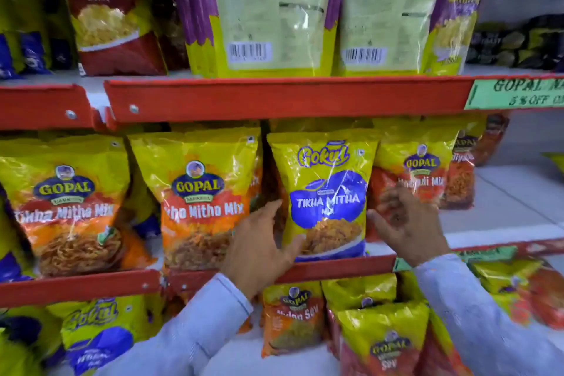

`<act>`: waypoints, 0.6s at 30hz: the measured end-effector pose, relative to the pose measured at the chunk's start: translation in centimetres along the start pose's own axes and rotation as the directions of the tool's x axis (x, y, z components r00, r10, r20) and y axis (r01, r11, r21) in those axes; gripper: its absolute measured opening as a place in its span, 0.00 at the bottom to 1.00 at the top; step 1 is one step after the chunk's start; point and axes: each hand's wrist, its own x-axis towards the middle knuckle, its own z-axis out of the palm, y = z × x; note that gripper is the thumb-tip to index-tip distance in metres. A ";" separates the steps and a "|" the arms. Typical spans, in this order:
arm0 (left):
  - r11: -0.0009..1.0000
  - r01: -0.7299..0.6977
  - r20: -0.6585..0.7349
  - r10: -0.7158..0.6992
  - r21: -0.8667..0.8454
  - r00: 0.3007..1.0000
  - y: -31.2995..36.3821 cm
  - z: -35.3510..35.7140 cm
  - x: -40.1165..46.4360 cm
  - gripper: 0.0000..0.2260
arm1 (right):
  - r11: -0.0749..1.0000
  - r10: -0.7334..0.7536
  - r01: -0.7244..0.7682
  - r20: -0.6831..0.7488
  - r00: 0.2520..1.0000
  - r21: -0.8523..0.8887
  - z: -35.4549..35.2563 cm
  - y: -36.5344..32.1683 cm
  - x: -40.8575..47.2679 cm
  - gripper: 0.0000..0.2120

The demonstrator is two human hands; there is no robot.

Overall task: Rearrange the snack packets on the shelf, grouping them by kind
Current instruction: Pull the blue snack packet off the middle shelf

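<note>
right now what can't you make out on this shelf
- Head view: Gopal packet behind the right hand; fingers cover its flavour name.
- Green offer tag: cut off by the right edge.
- Purple-edged packets up top: backs face out, print too blurred.

I've got one view only, head cam, wide-angle with bent edges. It faces a shop shelf (283,98) straight on, pitched slightly down, close in. Three tiers fill it: top packets cropped, middle row centred, lower row cut off. Both sleeves enter from the bottom edge. No second view to overlap.
</note>
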 end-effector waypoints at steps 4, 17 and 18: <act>0.983 0.164 0.141 -0.151 -0.085 0.979 -0.2 2.4 1.9 0.31 | 0.898 0.193 -0.330 0.413 0.890 0.292 1.7 2.1 0.2 0.29; 0.905 0.011 -0.168 -0.090 -0.425 0.982 -0.9 -0.8 -5.7 0.29 | 0.885 -0.026 -0.005 0.060 0.998 0.466 1.2 -4.6 -7.6 0.28; 0.897 0.029 -0.162 -0.111 -0.441 0.980 -2.0 -1.0 -7.2 0.27 | 0.901 -0.042 0.013 0.057 0.997 0.434 1.6 -5.4 -9.1 0.26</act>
